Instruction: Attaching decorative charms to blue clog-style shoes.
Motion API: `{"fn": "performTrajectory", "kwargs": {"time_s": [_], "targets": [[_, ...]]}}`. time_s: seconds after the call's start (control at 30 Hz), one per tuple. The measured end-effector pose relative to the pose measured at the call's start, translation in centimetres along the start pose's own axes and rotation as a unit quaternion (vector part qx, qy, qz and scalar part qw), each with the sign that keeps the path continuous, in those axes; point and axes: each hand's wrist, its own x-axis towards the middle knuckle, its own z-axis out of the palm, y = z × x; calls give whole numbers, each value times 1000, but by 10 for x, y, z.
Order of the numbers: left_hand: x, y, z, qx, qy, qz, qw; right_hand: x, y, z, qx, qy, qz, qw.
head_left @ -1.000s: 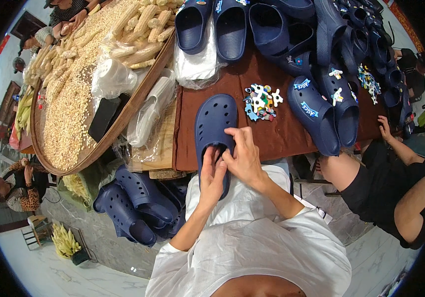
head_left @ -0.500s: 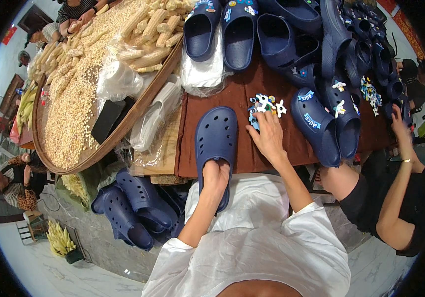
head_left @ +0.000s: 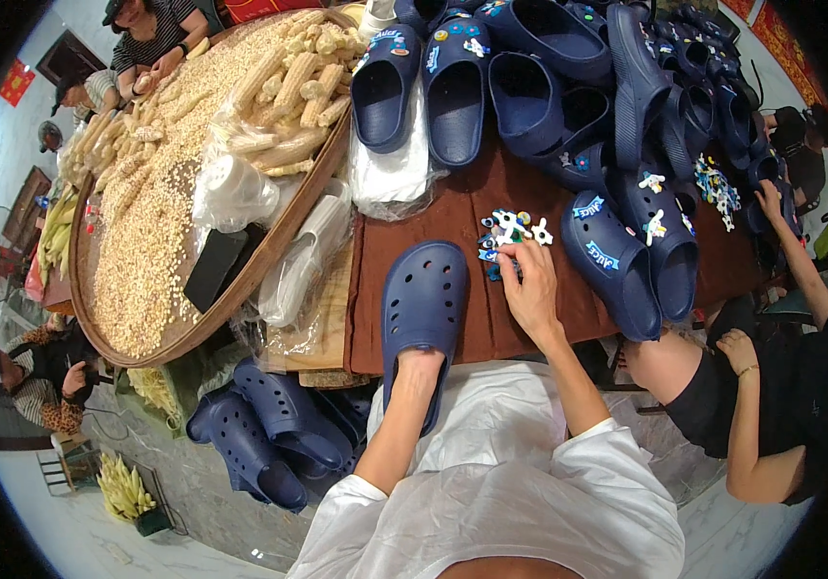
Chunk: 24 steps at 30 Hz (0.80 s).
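At the left, a round tray [head_left: 182, 342] keeps loose corn kernels [head_left: 134, 289] together behind its raised rim, and a dark phone [head_left: 213, 270] lies inside it near that rim. Next comes a plain blue shoe [head_left: 423, 294], toe pointing away from the person, at the near edge of the brown cloth-covered surface [head_left: 366, 289]; the left hand [head_left: 420, 361] is pushed into its opening, probably to steady it from inside with the holed top facing up. To the right, the small charms [head_left: 513, 227] sit in a loose heap, presumably there for easy reach, and the right hand [head_left: 531, 285] is over its near side with fingers bent. Farther right, a pair of decorated shoes [head_left: 607, 246] stands side by side, heels toward the person. The shoe covers the left hand's fingers, so I cannot tell whether they are spread or pressed together. The right fingertips blend into the heap; whether they pinch a charm cannot be told, nor whether the shoe's sole touches the cloth.
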Motion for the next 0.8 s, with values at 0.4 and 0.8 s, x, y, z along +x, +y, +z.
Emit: {"fn": "performTrajectory", "kwargs": {"time_s": [0.4,0.8], "targets": [[-12,-25,0,-141,-75,-62,985,2,-52,-3,231,-120,18,965],[-47,-31,-18,-294,-91,-177,935,0,-22,-27,290,-217,105,926]]}}
